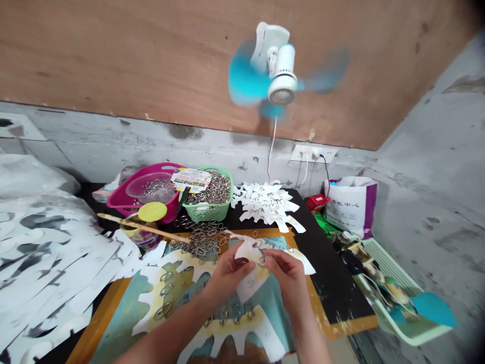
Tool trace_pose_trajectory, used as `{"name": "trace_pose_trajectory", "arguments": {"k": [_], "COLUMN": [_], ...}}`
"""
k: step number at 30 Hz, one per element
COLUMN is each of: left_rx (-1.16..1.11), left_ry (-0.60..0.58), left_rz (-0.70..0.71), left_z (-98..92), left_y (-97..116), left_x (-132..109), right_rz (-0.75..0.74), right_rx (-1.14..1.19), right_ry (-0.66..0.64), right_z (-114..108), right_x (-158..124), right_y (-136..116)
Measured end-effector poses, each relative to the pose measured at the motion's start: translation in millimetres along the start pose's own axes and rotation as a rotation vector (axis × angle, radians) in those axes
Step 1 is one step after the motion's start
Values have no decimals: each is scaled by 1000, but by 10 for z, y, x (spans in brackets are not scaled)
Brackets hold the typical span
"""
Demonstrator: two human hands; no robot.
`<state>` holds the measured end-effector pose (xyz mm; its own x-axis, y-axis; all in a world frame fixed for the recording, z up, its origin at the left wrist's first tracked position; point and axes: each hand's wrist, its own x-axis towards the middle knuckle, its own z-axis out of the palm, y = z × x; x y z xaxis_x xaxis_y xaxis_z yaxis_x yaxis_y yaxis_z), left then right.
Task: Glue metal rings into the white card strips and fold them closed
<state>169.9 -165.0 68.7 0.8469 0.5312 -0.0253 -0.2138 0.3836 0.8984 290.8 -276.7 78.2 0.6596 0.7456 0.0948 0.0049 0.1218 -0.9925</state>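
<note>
My left hand [231, 270] pinches the left side of a white cut-out piece [250, 285] with a yellowish stain, held above the work board. At the right side of that piece, my right hand [286, 268] closes its thumb and fingers on a metal ring [262, 261]. Below my hands, a scalloped white strip [253, 331] lies on the blue-green board [125, 316], with several metal rings along its edge. Another such strip [149, 298] curves along the left. Loose metal rings [206, 240] form a pile just behind my hands.
Behind are a magenta basket [117, 199] and a green basket [206, 215] of metal parts. A tin [142, 235] carries a stick [129, 222]. White cut-outs are heaped left [45, 263] and back right [267, 202]. A fan [282, 76] spins above; a pale green crate [401, 323] sits right.
</note>
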Motion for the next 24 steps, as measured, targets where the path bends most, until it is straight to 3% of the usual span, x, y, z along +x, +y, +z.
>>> {"name": "trace_pose_trajectory", "arguments": {"k": [6,15,24], "left_rx": [206,-21,42], "left_ry": [108,132,242], "left_rz": [-78,-75,15], "left_z": [-87,-5,8], "left_y": [-73,26,-69], "left_x": [3,-7,-17], "right_rz": [-59,-115,-201], "right_rx": [-33,-143,-397], "right_ry": [63,22,127], "right_z": [40,17,120], "right_x": [-41,-50,-105], "right_y": [-6,50,58]}}
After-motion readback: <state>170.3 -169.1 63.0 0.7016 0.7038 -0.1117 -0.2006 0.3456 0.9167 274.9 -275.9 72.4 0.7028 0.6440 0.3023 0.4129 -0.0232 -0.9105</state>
